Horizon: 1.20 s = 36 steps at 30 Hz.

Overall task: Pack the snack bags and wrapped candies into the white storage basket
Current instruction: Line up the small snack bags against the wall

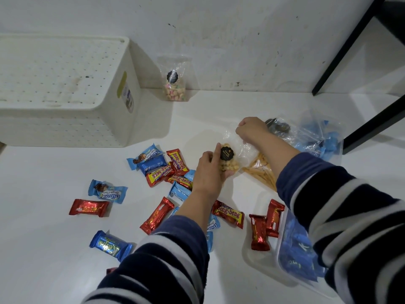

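Both hands hold one clear snack bag: the left hand is wrapped round its filled lower part, while the right hand pinches its crumpled top. It is held just above the surface, well right of the basket, which lies overturned. Candies lie scattered below. Slippery film could slide from the pinch; packing is blocked until the basket is righted.
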{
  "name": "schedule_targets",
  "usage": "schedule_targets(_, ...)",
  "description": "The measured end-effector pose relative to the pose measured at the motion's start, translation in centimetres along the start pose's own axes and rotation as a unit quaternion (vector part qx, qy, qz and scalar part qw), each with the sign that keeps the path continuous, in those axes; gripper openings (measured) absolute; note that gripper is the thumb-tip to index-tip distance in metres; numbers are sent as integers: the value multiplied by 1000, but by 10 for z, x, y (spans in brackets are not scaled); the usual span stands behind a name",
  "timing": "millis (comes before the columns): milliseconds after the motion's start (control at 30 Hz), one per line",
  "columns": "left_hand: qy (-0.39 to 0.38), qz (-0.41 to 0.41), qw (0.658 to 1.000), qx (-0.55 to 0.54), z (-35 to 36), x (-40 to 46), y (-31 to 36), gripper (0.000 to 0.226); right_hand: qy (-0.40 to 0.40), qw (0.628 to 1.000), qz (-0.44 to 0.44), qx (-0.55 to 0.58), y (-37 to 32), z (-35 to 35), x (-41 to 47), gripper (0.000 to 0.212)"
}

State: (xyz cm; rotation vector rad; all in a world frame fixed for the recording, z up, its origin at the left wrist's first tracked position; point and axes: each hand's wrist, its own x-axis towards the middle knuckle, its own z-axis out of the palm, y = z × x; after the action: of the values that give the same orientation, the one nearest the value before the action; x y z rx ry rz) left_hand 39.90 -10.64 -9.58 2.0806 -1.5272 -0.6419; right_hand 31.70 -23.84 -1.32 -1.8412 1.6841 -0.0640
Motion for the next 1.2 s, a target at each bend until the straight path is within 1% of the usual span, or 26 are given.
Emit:
schedule_targets(100,1,-1,1000,-3,0,0,0,83,2,1000,1,13,-3,1,0,23)
schedule_targets(300,1,-1,1000,2,0,-1,1,83,19,1000,-19,15,-8,3,0,33)
schedule_targets(367,2,-4,1000,3,-1,-1,2,82,13,1000,-18,23,-9,4,1,33)
schedule_targets(467,2,-9,1000,5,-1,-1,1,82,-2,999,-20,25,-8,4,-1,23)
schedule_targets(533,2,-9,1000,5,0,-1,1,82,8,999,-30,36,-8,4,0,11)
schedule_targets(567,1,-9,1000,6,1,-1,1,82,14,998,-37,39,-7,5,1,10)
schedule_targets(733,1,-13,1000,8,0,0,0,81,11,998,-54,19,-8,5,4,17)
schedule_targets(833,2,-12,1000,5,0,1,0,81,-14,999,-39,-34,-8,-6,1,25)
schedule_targets(867,1,-14,1000,1,0,1,0,81,-24,998,-26,-46,-6,-11,-1,22)
schedule_targets(933,0,-17,1000,-4,0,1,0,81,-48,997,0,-68,0,-24,-7,10)
schedule_targets(967,0,-18,1000,-6,0,1,0,81,-59,994,7,-88,4,-29,-10,9)
schedule_targets(1000,0,-19,1000,-10,0,1,0,81,-70,992,13,-104,8,-33,-13,11)
schedule_targets(1033,2,-20,1000,-12,0,0,1,81,-77,991,16,-107,12,-36,-14,18)
schedule_targets(1100,2,-24,1000,-15,-1,0,2,81,-91,992,13,-88,17,-36,-14,27)
schedule_targets(1200,0,-30,999,-22,-1,-1,4,80,-81,993,5,-89,18,-32,-20,28)
